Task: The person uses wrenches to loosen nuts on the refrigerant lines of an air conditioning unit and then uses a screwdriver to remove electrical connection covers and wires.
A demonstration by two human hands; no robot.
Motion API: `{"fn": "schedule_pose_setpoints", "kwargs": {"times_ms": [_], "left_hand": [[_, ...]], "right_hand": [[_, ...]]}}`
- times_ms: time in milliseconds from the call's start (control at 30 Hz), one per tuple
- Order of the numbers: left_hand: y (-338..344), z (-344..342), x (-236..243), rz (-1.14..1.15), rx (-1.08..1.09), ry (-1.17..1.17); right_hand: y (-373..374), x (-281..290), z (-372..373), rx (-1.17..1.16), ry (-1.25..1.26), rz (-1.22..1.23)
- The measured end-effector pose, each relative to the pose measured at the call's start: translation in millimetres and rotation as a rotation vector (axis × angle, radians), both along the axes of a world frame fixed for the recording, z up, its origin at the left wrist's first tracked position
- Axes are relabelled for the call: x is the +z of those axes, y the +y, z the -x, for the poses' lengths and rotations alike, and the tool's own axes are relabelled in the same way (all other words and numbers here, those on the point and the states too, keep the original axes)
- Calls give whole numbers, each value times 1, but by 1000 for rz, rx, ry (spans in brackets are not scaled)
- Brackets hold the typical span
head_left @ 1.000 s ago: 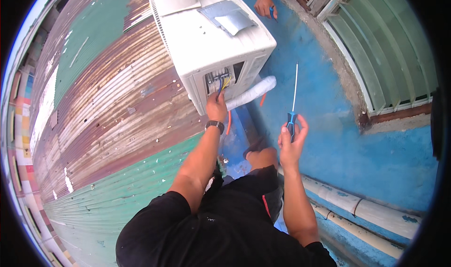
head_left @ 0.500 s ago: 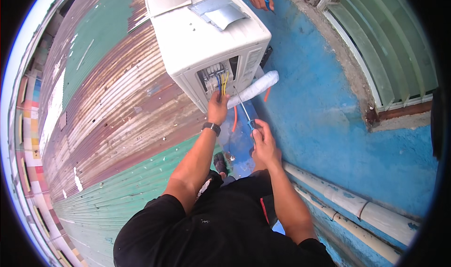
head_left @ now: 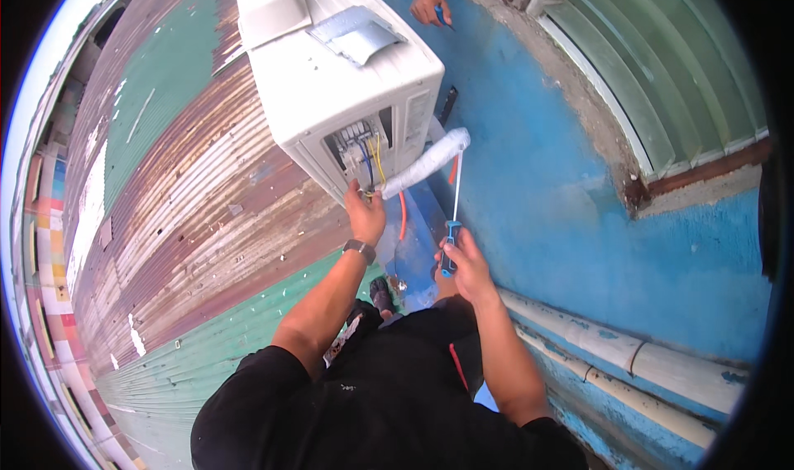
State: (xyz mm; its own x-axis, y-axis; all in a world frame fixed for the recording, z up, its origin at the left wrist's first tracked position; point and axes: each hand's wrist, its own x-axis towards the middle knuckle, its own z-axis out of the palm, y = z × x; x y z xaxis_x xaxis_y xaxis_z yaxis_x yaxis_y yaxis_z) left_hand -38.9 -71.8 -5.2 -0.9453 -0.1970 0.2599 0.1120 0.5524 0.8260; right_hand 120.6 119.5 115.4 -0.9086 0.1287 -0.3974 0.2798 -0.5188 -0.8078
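Observation:
A white air-conditioner outdoor unit (head_left: 347, 81) stands ahead of me, its side wiring compartment uncovered. Inside, a terminal block (head_left: 354, 133) shows with blue and yellow wires (head_left: 376, 157) running down from it. My left hand (head_left: 365, 213) is at the lower edge of that compartment, fingers closed on the wires' lower ends. To the right, my right hand (head_left: 466, 265) grips the blue-and-black handle of a screwdriver (head_left: 452, 242). Its long shaft points up and away, apart from the terminals, its tip near the end of a white-wrapped pipe (head_left: 430, 162).
Another person's hand (head_left: 430, 5) holds a small blue-handled tool by the blue wall (head_left: 546, 180). Loose sheet-metal pieces (head_left: 356, 33) lie on the unit. Corrugated roofing (head_left: 182, 180) spreads left; a louvred window (head_left: 653, 73) and pipes (head_left: 595, 325) are at right.
The screwdriver has drawn back from the compartment and swung to the right, now more upright. My left hand has moved slightly down and left with the wires. The whole view has shifted.

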Motion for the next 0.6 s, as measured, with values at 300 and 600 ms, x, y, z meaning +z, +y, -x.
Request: {"fn": "schedule_pose_setpoints", "kwargs": {"times_ms": [300, 600], "left_hand": [[-30, -70, -76, -195, -607, -972], [-13, -51, -219, -221, -217, -1301]], "right_hand": [[6, -82, 29, -168, -249, 77], [16, -222, 40, -250, -570, 5]]}}
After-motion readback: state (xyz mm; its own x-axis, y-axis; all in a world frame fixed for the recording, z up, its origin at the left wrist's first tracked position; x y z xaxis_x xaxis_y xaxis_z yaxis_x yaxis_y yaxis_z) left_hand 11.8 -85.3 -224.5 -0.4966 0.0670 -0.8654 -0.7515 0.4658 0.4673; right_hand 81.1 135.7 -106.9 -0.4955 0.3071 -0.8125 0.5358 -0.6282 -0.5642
